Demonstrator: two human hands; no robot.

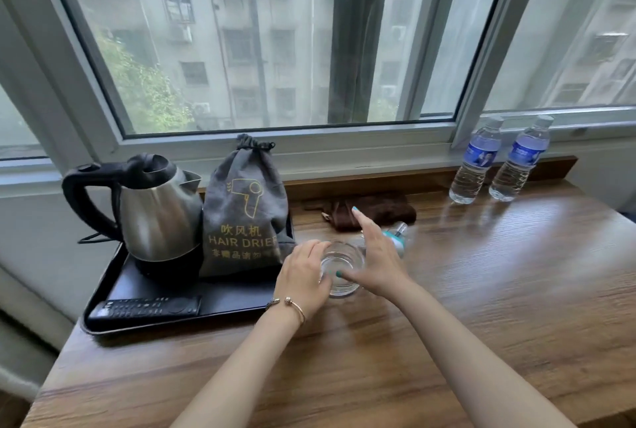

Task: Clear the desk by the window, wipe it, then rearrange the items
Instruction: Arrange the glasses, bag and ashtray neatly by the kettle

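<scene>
We see the left hand (303, 276) curled around a glass ashtray (341, 269) on the desk (481, 290), just beside the black tray (137, 321); the right hand (375, 255) touches it, fingers straight. Behind lie a brown cloth (375, 209) and small bottle (395, 236).

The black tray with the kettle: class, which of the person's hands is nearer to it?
Left. The left hand grips the glass ashtray right beside the black tray at its right edge; the right hand is on the ashtray's far side, farther from the tray.
</scene>
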